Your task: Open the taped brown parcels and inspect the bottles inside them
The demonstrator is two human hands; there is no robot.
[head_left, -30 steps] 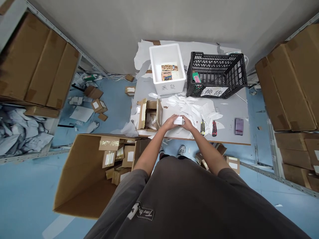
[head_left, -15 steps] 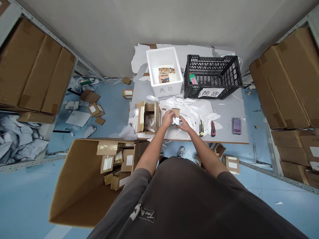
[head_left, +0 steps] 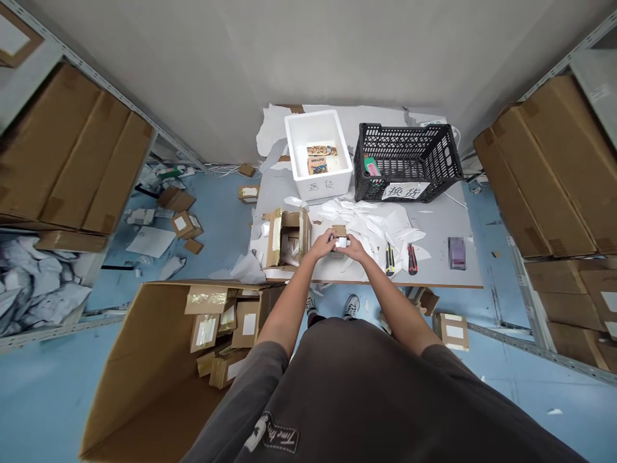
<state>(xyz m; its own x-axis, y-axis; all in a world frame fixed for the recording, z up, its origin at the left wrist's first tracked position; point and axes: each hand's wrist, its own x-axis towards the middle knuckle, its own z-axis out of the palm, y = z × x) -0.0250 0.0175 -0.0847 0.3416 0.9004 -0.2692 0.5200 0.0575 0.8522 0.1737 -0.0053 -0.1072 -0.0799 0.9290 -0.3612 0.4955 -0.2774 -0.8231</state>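
Observation:
Near the table's front edge, a small cardboard box (head_left: 339, 231) with a white part at its front is between my hands. My left hand (head_left: 324, 244) grips its left side, fingers bent round it. My right hand (head_left: 355, 247) holds the right side with its fingers closed on it. Torn white paper (head_left: 371, 222) lies behind and beside the hands. An open cardboard box (head_left: 276, 238) stands to the left. To the right lie a yellow-black cutter (head_left: 390, 259) and a red-black cutter (head_left: 412, 259).
A white foam bin (head_left: 322, 186) and a black crate (head_left: 409, 173) stand at the table's back. A purple item (head_left: 456, 253) lies at the right. Left of my body, a large carton (head_left: 130, 360) holds several small boxes. Shelves with cartons flank both sides.
The view has shifted, so the table sits lower in it. The small box's raised flap looks lower, and my right hand has come closer around the box.

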